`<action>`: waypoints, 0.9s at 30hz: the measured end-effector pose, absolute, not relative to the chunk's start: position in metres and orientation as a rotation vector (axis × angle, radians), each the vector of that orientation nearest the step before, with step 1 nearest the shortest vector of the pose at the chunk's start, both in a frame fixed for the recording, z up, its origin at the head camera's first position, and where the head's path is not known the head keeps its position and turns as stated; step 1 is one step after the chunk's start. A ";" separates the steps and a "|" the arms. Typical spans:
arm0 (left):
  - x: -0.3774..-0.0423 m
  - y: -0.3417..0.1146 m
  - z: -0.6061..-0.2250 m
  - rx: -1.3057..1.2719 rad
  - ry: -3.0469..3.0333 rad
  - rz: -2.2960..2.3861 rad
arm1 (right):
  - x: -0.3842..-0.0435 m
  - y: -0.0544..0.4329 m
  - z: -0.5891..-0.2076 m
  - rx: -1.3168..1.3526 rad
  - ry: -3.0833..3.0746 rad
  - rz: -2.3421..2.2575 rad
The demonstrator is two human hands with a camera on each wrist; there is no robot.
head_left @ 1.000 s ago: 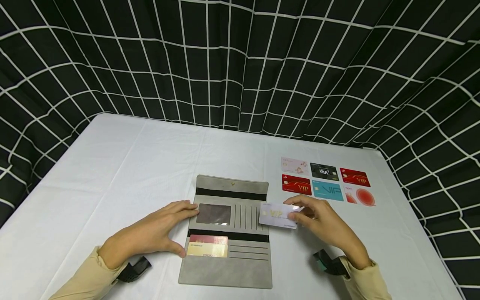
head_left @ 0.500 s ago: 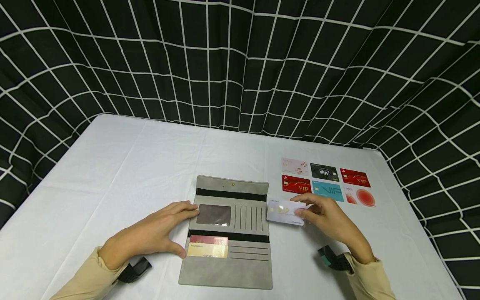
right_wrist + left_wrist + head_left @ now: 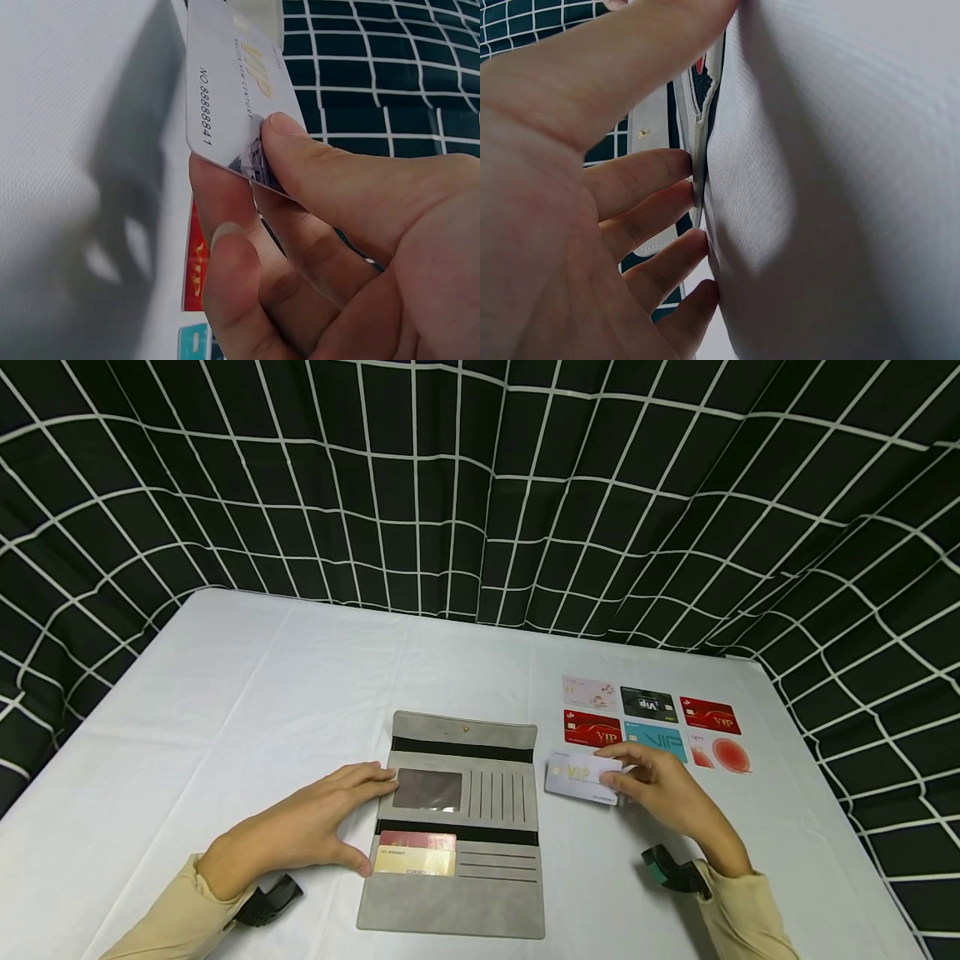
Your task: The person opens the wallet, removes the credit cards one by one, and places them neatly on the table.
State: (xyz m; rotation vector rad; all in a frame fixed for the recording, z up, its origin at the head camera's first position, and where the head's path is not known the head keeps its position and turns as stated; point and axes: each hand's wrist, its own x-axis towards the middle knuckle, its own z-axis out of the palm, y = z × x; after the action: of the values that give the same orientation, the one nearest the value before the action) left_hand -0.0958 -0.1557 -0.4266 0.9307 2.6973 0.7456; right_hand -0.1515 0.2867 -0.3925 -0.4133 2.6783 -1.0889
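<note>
A grey wallet [image 3: 450,906] lies unfolded on the white table in the head view. Two cards, one red and a gold card [image 3: 415,861] in front of it, sit in its lower left slots. My left hand [image 3: 311,818] rests at the wallet's left edge, fingers spread, fingertips and thumb touching the rim. To the right of the wallet, my right hand [image 3: 660,789] pinches a white VIP card [image 3: 581,777] by its right end, thumb on top and fingers beneath. In the right wrist view, the white card is tilted and held above the cloth.
Several cards lie in two rows at the right: a pink card [image 3: 588,692], a black card [image 3: 648,703], red cards [image 3: 710,715], a blue card [image 3: 654,741] and a white card with a red circle [image 3: 720,752]. A black grid curtain [image 3: 480,485] rises behind the table.
My right hand has drawn the white VIP card rightward, from over the wallet's right edge to beside it. The left hand and the wallet have stayed in place.
</note>
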 end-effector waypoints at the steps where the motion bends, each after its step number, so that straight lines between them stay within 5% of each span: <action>1: -0.096 -0.156 -0.427 0.931 2.697 0.746 | -0.152 0.287 -0.393 -0.407 2.678 -1.090; 27: -0.096 -0.156 -0.425 0.898 2.684 0.732 | -0.159 0.297 -0.405 -0.184 2.793 -0.908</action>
State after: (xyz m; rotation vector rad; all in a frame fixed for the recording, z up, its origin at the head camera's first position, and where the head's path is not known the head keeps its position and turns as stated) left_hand -0.0958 -0.1555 -0.4251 0.8976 2.6838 0.7321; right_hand -0.1593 0.2966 -0.4045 -0.1844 2.7925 -0.9078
